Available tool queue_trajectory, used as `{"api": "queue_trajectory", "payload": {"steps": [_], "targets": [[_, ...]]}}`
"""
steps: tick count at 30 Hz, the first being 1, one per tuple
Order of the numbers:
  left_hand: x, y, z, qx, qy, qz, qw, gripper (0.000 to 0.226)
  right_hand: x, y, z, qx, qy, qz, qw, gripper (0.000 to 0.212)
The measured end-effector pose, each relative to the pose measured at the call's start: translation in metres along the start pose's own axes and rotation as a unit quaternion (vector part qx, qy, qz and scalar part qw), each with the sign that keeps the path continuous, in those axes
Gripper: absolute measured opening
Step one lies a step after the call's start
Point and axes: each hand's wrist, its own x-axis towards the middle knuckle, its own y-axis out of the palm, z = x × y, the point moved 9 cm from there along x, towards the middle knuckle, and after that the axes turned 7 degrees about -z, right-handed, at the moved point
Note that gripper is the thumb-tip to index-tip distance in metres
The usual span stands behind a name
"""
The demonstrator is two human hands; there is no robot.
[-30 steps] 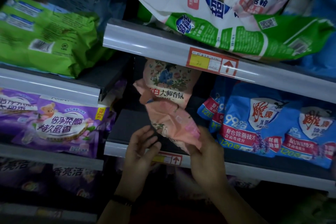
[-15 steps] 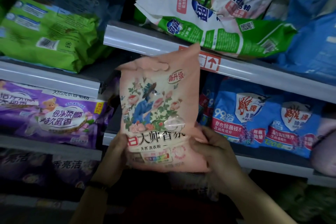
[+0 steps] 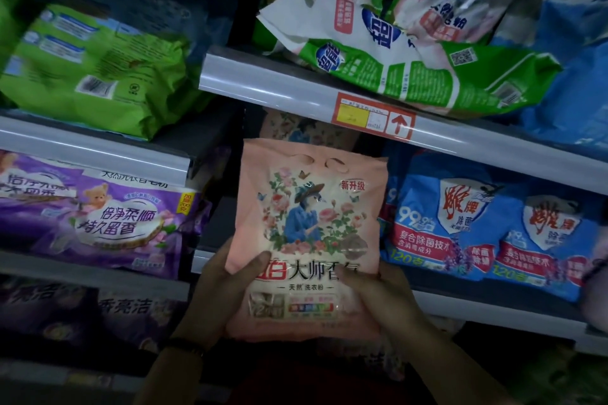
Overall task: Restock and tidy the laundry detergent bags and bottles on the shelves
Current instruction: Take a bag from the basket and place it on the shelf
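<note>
A pink detergent bag [image 3: 312,207] with a flower picture stands upright in front of the middle shelf [image 3: 493,301]. My left hand [image 3: 227,286] grips its lower left edge, thumb on the front. My right hand [image 3: 378,293] grips the lower right edge, thumb across the print. Behind it, deep in the shelf, part of another pink floral bag [image 3: 286,125] shows.
Blue detergent bags [image 3: 460,227] fill the shelf to the right. Green and white bags [image 3: 394,52] overhang the upper shelf rail [image 3: 279,85], which carries a red price tag [image 3: 371,117]. A green bag [image 3: 98,69] and purple bags [image 3: 108,217] lie on the left shelves.
The pink bag went from crumpled on the shelf to lifted and flattened upright. Since half a second ago it has straightened and both thumbs have come onto its front.
</note>
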Motion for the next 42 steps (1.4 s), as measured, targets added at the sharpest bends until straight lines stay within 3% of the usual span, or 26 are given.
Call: {"api": "queue_trajectory", "payload": {"steps": [4,10,15,20,22,26,29,30,32,34,37,39,42], "targets": [[0.012,0.008,-0.014,0.072,0.033,-0.037,0.996,0.026,0.024,-0.001,-0.003,0.054,0.040,-0.061,0.996,0.017],[0.061,0.028,-0.033,0.115,0.002,0.074,0.991,0.056,0.066,0.009,0.017,0.083,0.017,-0.042,0.996,0.020],[0.124,0.037,-0.043,0.133,0.014,0.047,0.990,0.056,0.119,0.021,0.037,0.102,-0.022,-0.062,0.993,0.020],[0.190,0.044,-0.048,0.232,0.060,-0.016,0.971,0.055,0.171,0.034,0.044,0.097,-0.042,-0.091,0.990,0.012],[0.209,0.042,-0.041,0.291,0.074,-0.077,0.951,0.059,0.187,0.038,0.039,0.082,-0.038,-0.107,0.990,0.013],[0.206,0.039,-0.013,0.433,0.039,-0.196,0.879,0.093,0.196,0.040,0.017,-0.055,-0.040,-0.133,0.989,0.028],[0.173,0.049,-0.024,0.528,0.147,-0.268,0.792,0.070,0.180,0.043,0.005,-0.113,-0.091,-0.130,0.981,0.045],[0.169,0.053,-0.021,0.544,0.186,-0.263,0.775,0.062,0.177,0.045,0.000,-0.140,-0.112,-0.121,0.976,0.052],[0.166,0.062,-0.006,0.559,0.206,-0.197,0.779,0.061,0.170,0.051,-0.006,-0.182,-0.131,-0.092,0.970,0.074],[0.162,0.076,0.014,0.598,0.174,-0.103,0.776,0.075,0.166,0.055,-0.008,-0.204,-0.138,-0.071,0.967,0.098],[0.158,0.084,0.026,0.602,0.167,-0.060,0.778,0.101,0.163,0.064,-0.009,-0.244,-0.121,-0.026,0.962,0.119],[0.166,0.083,0.033,0.605,0.147,-0.042,0.782,0.108,0.164,0.071,-0.011,-0.261,-0.084,0.026,0.961,0.123],[0.169,0.080,0.037,0.634,0.103,-0.017,0.766,0.114,0.164,0.070,-0.005,-0.267,-0.060,0.074,0.959,0.110]]}}
